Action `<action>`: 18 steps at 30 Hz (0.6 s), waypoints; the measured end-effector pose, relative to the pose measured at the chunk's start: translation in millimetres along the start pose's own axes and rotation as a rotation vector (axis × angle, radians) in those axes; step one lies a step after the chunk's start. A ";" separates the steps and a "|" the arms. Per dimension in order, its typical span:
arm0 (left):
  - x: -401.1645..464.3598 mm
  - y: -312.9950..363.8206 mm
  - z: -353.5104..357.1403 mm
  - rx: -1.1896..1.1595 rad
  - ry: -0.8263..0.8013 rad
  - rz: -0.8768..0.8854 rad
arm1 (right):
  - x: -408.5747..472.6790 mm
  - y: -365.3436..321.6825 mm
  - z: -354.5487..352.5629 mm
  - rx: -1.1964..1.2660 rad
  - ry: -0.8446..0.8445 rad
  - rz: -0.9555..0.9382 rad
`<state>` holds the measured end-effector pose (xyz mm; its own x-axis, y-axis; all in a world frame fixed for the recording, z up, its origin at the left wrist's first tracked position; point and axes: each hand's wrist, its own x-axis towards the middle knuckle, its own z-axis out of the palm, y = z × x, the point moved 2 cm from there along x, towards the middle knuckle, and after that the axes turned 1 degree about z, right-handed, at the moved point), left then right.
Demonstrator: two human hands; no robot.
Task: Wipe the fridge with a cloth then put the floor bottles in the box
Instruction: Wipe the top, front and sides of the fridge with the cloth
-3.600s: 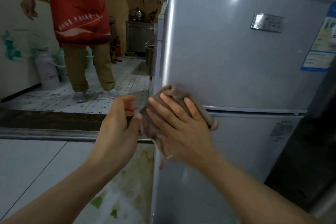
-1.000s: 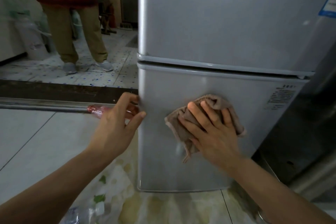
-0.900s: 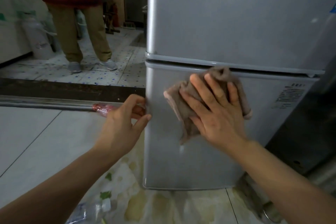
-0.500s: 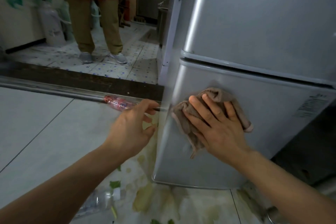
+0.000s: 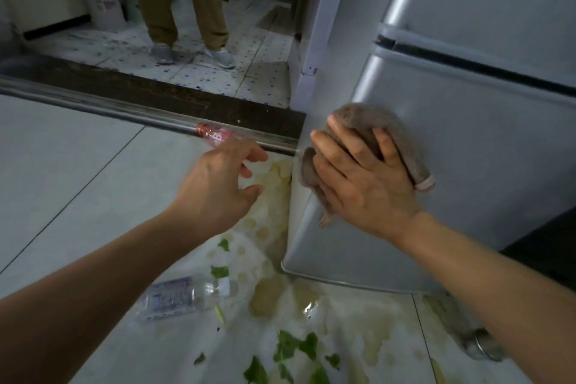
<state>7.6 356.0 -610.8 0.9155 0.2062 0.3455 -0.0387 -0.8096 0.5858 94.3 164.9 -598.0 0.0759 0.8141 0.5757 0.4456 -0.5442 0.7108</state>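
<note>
On the fridge's (image 5: 467, 165) lower door, near its left edge, my right hand (image 5: 363, 178) presses the soft, limp cloth (image 5: 402, 134) with fingers spread; left hand (image 5: 218, 184) hovers open, empty. Clear bottle (image 5: 174, 296) on the floor: likely light, slippery; grasp mid-body.

Brown cloth (image 5: 402, 131) bunched flat against the silver fridge (image 5: 486, 146), low on its lower door. Clear bottle (image 5: 184, 294) lying sideways on the floor; red-labelled bottle (image 5: 215, 134) along the threshold rail.
</note>
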 end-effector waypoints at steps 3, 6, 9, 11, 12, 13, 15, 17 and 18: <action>-5.0 -2.7 3.9 0.014 -0.042 -0.002 | -29.8 -30.7 17.2 -0.007 -0.127 -0.089; -9.7 0.6 4.7 0.027 -0.067 0.023 | -57.6 -50.5 25.3 0.065 -0.319 -0.212; -11.8 8.7 5.3 0.039 -0.086 0.041 | -65.7 -52.8 20.4 0.082 -0.368 -0.310; -11.0 16.7 7.9 0.037 -0.096 0.052 | -64.6 -35.8 14.5 0.140 -0.307 -0.299; -9.4 21.3 10.0 0.031 -0.097 0.057 | -62.1 -20.3 10.8 0.147 -0.245 -0.265; -7.1 26.3 13.0 0.025 -0.096 0.058 | -59.4 -2.2 6.7 0.126 -0.170 -0.210; 0.9 37.4 21.3 0.024 -0.077 0.046 | -57.4 37.2 2.0 0.035 -0.040 -0.076; 10.2 48.8 32.4 -0.007 -0.048 0.017 | -58.0 63.7 0.4 -0.001 0.043 0.058; 14.3 54.2 39.0 -0.037 -0.044 0.001 | -59.7 67.3 0.6 -0.001 0.075 0.101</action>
<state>34.2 293.6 -602.8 0.9323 0.1800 0.3138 -0.0538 -0.7887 0.6124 120.3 79.8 -584.7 0.0531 0.7379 0.6728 0.4379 -0.6228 0.6484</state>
